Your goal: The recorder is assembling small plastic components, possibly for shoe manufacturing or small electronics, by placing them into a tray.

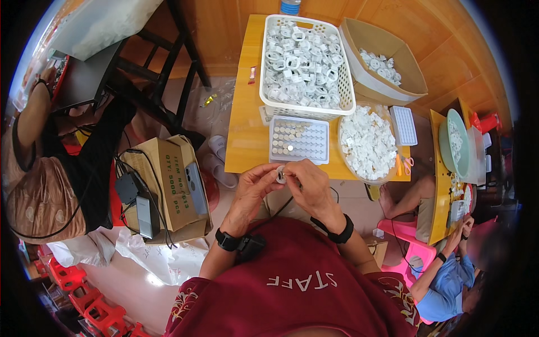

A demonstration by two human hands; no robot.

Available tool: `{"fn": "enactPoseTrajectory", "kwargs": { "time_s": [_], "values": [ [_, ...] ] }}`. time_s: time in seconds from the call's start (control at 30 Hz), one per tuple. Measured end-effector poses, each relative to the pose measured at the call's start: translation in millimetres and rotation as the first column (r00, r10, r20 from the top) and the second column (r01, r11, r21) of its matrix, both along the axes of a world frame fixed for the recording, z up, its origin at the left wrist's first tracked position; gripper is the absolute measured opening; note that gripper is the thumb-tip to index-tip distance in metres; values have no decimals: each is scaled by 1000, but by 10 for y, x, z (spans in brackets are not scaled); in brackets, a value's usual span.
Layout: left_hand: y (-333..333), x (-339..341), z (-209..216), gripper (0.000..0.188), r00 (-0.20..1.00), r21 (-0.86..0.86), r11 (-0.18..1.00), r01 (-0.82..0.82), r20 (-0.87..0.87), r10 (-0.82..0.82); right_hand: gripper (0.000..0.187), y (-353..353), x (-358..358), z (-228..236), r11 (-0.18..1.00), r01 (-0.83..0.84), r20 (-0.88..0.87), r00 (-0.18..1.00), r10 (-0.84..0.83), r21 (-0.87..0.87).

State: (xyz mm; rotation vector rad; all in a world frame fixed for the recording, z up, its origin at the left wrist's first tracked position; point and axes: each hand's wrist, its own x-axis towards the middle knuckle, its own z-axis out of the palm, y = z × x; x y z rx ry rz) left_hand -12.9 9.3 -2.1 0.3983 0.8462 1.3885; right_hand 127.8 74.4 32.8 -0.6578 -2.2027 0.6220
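In front of my chest, a small round white plastic part with a dark centre point(281, 174) is pinched between thumb and fingers of my left hand point(251, 194). My right hand point(310, 190) closes on its right side, fingertips against it; any smaller piece between them is hidden. Just beyond my hands, a white compartment tray point(321, 147) lies on the table, with round silvery discs like button cells point(290, 148) in part of its pockets. Behind it stands a white perforated basket point(268, 67) heaped with clear-and-white ring-shaped parts point(303, 62).
A round tray of small white pieces point(368, 140), an orange-handled tool point(399, 164) and scissors point(409, 163) lie right on the wooden table point(241, 140). Behind stands an open cardboard box point(387, 36). Another carton point(168, 185) is left. Co-workers sit left and right.
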Motion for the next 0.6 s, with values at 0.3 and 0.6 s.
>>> {"fn": "enactPoseTrajectory", "kwargs": {
  "time_s": [0.3, 0.6],
  "values": [
    [12, 26, 65, 21, 1000, -22, 1000, -4, 14, 4, 24, -33, -17, -40, 994, 17, -55, 998, -11, 104],
    [-28, 19, 30, 21, 997, -20, 1000, 12, -77, -14, 19, -2, 34, -42, 998, -49, -4, 999, 48, -43]
  ]
}}
